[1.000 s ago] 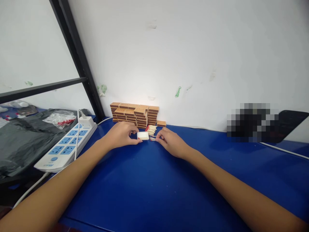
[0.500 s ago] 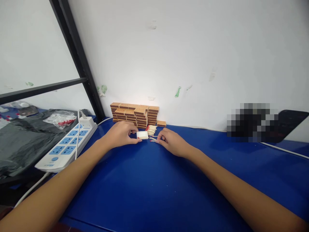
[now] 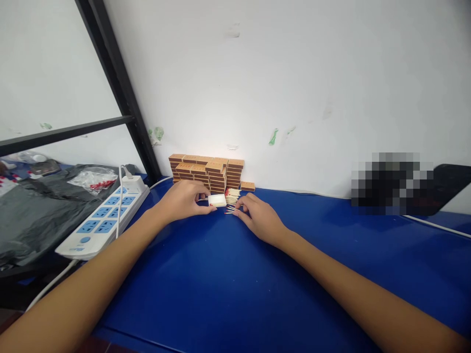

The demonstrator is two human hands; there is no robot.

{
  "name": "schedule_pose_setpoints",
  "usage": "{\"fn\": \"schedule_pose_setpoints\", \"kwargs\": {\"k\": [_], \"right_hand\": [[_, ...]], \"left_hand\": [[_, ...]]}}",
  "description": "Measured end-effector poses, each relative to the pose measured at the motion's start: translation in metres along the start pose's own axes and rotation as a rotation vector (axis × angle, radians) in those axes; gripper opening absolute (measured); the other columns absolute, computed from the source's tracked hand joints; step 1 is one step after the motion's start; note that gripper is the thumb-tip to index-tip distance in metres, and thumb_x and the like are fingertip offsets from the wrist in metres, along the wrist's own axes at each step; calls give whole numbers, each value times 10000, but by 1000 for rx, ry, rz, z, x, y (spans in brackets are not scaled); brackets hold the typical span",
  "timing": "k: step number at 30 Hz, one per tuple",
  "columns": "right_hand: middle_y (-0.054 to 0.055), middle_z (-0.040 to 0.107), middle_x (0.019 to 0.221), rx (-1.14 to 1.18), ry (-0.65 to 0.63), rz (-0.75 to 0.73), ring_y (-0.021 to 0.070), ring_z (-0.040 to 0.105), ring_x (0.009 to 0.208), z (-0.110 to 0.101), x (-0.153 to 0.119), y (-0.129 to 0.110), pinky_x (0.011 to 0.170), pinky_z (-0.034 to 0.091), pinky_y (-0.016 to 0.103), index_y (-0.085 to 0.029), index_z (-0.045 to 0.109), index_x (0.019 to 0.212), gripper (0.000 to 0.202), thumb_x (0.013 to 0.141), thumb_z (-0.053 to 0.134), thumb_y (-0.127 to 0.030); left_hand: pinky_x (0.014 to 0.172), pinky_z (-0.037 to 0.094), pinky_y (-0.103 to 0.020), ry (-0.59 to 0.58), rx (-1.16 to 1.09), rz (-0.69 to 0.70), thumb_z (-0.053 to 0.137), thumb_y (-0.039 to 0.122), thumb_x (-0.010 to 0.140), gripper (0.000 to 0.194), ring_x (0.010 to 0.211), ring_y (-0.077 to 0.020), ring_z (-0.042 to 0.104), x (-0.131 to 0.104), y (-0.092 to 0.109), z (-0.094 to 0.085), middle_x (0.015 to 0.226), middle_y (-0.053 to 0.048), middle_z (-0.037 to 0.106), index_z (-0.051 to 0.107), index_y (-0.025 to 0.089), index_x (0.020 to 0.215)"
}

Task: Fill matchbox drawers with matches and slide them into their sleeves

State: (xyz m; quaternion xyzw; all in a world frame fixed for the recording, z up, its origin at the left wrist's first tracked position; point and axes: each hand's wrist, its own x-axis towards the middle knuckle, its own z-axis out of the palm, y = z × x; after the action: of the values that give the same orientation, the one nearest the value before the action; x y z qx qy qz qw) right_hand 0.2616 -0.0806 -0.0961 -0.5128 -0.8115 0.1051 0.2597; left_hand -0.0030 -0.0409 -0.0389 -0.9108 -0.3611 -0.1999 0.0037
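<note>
My left hand grips a small white matchbox tray between thumb and fingers. A few matches with red heads show along the tray's near edge. To the right, my right hand pinches several matches, their red heads pointing left toward the tray. Just behind the fingers lies a pile of loose matches with red heads on its left side. Stacked matchboxes with brown tops and dark sides stand behind my left hand, against the wall.
A single matchbox lies right of the stack. On the left are a white power strip with a cable and a dark plastic sheet bearing a clear bag. A dark phone-like object stands at the right, beside a blurred patch.
My right hand has gathered the matches closer together in its fingers and shifted slightly left toward the tray. My left hand still holds the tray; the view has tilted slightly.
</note>
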Motion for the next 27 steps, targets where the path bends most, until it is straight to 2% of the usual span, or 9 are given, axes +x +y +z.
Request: {"fn": "schedule_pose_setpoints", "kwargs": {"k": [3, 13, 21, 27], "right_hand": [[31, 615, 1030, 10, -20, -26, 156, 582, 847, 0, 0, 1, 729, 400, 277, -218, 658, 1031, 48, 1016, 637, -257], [47, 611, 1056, -13, -132, 30, 150, 570, 818, -8, 3, -1, 717, 393, 278, -183, 619, 973, 71, 1034, 589, -205], [48, 609, 1082, -18, -149, 53, 161, 575, 855, -11, 3, -4, 733, 390, 272, -188, 617, 1037, 58, 1032, 623, -245], [56, 616, 1113, -58, -201, 61, 167, 590, 889, -13, 3, -5, 764, 394, 279, -178, 624, 991, 94, 1056, 568, -217]], "left_hand": [[647, 398, -273, 2, 10, -3, 777, 507, 846, 331, 713, -159, 624, 0, 0, 0, 793, -16, 713, 743, 180, 885], [633, 383, -271, -52, 5, -16, 769, 533, 848, 351, 710, -166, 625, -1, 0, 4, 798, -25, 723, 757, 187, 908], [640, 379, -269, -54, -2, -26, 772, 524, 847, 345, 719, -160, 624, -1, 2, 3, 807, -19, 721, 762, 186, 914], [622, 364, -270, -75, 4, -46, 786, 510, 833, 347, 712, -159, 617, -1, 3, 4, 816, -20, 718, 784, 191, 970]]}}
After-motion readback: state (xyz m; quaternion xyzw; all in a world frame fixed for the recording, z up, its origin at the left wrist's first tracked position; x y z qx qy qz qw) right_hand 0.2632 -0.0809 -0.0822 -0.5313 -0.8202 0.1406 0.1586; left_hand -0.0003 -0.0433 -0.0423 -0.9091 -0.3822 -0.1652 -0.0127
